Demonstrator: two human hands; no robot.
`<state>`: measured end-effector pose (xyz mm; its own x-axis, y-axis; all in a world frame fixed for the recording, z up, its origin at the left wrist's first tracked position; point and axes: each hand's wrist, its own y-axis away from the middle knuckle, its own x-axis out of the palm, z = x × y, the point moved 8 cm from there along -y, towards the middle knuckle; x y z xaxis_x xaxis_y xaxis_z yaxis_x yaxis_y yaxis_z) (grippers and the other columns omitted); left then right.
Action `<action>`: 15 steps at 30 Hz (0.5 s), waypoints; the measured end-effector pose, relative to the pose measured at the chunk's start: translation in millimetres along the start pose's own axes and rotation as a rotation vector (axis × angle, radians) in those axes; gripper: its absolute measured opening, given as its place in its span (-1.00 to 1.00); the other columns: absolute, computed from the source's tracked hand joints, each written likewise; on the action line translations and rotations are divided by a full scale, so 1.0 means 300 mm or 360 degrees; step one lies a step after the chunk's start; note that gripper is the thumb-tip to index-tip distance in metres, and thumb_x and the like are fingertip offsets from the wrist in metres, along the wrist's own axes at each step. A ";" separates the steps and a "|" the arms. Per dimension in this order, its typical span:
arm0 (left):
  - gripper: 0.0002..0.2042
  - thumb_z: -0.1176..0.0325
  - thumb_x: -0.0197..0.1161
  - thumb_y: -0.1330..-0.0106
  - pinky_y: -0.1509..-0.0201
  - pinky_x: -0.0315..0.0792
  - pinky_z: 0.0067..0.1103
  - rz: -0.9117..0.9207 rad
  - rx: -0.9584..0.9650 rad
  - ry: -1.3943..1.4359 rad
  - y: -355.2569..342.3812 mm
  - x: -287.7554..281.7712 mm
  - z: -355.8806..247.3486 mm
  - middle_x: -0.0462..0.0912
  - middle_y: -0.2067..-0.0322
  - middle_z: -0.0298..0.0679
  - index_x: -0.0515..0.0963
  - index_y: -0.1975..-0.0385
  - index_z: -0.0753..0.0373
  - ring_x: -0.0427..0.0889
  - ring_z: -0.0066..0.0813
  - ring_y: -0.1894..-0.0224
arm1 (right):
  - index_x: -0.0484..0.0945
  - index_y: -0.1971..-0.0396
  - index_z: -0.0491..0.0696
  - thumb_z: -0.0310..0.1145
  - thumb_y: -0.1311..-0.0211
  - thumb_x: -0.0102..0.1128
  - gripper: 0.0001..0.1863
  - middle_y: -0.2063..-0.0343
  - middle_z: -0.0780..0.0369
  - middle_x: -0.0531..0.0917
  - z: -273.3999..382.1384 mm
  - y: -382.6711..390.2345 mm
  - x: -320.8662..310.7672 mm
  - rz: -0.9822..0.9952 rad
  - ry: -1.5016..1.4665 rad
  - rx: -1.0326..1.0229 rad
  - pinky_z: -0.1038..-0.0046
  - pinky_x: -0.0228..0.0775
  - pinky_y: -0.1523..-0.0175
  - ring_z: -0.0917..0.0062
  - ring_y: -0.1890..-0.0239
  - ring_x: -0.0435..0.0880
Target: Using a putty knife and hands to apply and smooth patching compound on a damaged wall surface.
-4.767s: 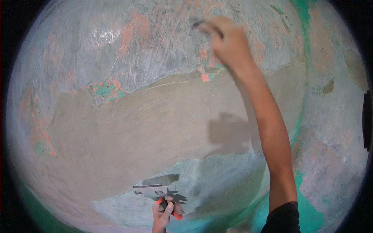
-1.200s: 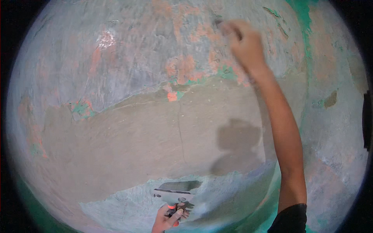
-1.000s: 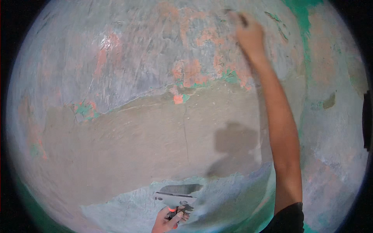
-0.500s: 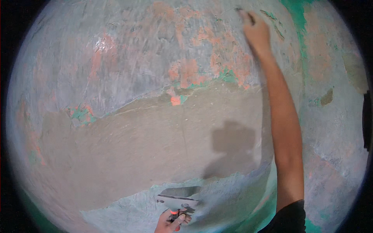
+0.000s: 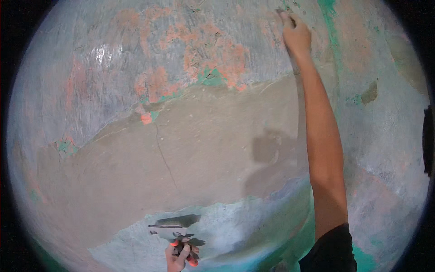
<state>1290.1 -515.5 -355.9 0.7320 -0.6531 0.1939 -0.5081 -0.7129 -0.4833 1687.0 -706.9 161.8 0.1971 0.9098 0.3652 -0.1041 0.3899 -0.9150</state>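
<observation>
Low in the view, my left hand (image 5: 177, 259) is closed around the handle of a wide putty knife (image 5: 167, 231). Its flat grey blade points up, and the handle is black and orange. The blade throws a dark shadow on the wall just above it. High on the right, my right hand (image 5: 297, 38) reaches up against the peeling wall (image 5: 108, 77), arm nearly straight. Its fingers are bent together around something small and dark, too blurred to name. Next to those fingertips the coating is cracked, with green showing through.
A bare grey-brown patch (image 5: 118, 158) with a thin crack crosses the wall's middle, bordered by ragged coating. Orange and green spots show above it. A green vertical strip (image 5: 333, 31) runs at right. My shadow (image 5: 267, 149) falls on the patch.
The view has swung right, so the wall's patches sit further left. My right hand has shifted rightward along the wall toward the green-edged cracks. The putty knife stays in my left hand.
</observation>
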 end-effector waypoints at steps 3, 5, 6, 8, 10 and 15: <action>-0.73 0.41 0.16 -0.32 0.42 0.52 -0.44 -0.0001 0.0099 0.0021 -0.021 0.026 0.014 0.60 0.47 -0.07 0.39 0.04 0.36 0.62 -0.29 0.50 | 0.67 0.20 0.00 -0.24 -0.22 0.14 -0.76 0.23 0.07 0.68 0.158 0.115 0.020 0.0018 -0.0390 -0.0323 0.28 0.46 0.05 0.20 0.15 0.66; -0.71 0.40 0.16 -0.32 0.44 0.51 -0.44 -0.0119 0.0102 0.0066 -0.006 0.021 0.018 0.60 0.48 -0.06 0.37 0.03 0.35 0.61 -0.29 0.52 | 0.67 0.15 0.14 -0.37 -0.09 0.12 -0.70 0.15 0.14 0.67 0.451 0.287 0.052 0.0434 -0.0731 -0.0643 0.25 0.48 -0.03 0.20 0.07 0.62; -0.70 0.40 0.16 -0.32 0.46 0.50 -0.44 -0.0211 0.0101 0.0131 0.010 0.019 0.024 0.59 0.50 -0.06 0.35 0.01 0.35 0.60 -0.29 0.53 | 0.67 0.15 0.17 -0.38 -0.07 0.12 -0.68 0.14 0.16 0.66 0.559 0.360 0.050 0.0483 -0.0726 -0.0748 0.23 0.48 -0.03 0.21 0.06 0.61; -0.68 0.38 0.15 -0.32 0.49 0.50 -0.44 -0.0196 0.0056 0.0131 0.004 0.052 0.055 0.58 0.50 -0.03 0.32 0.00 0.35 0.59 -0.29 0.56 | 0.68 0.15 0.20 -0.39 -0.04 0.13 -0.66 0.13 0.18 0.65 0.572 0.385 0.033 0.0524 -0.0686 -0.0844 0.21 0.48 -0.03 0.22 0.05 0.60; -0.67 0.37 0.16 -0.31 0.49 0.51 -0.44 -0.0204 0.0055 0.0137 -0.006 0.103 0.064 0.59 0.50 -0.01 0.32 0.00 0.34 0.60 -0.29 0.56 | 0.68 0.15 0.18 -0.40 -0.05 0.14 -0.67 0.11 0.22 0.62 0.485 0.340 0.064 0.0454 -0.0607 -0.0809 0.20 0.49 -0.03 0.24 0.01 0.58; -0.69 0.39 0.18 -0.29 0.49 0.55 -0.39 -0.0062 0.0015 -0.0022 -0.015 0.214 0.078 0.59 0.49 -0.01 0.35 0.04 0.35 0.63 -0.24 0.52 | 0.63 0.12 0.02 -0.29 -0.19 0.16 -0.73 0.24 0.09 0.68 -0.062 0.071 -0.105 0.0007 -0.0519 -0.0146 0.23 0.49 0.11 0.10 0.23 0.66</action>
<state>1350.0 -548.2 -361.3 0.7576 -0.6210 0.2009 -0.4745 -0.7354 -0.4838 1696.8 -729.9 127.6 -0.1269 0.9148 0.3835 -0.0134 0.3851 -0.9228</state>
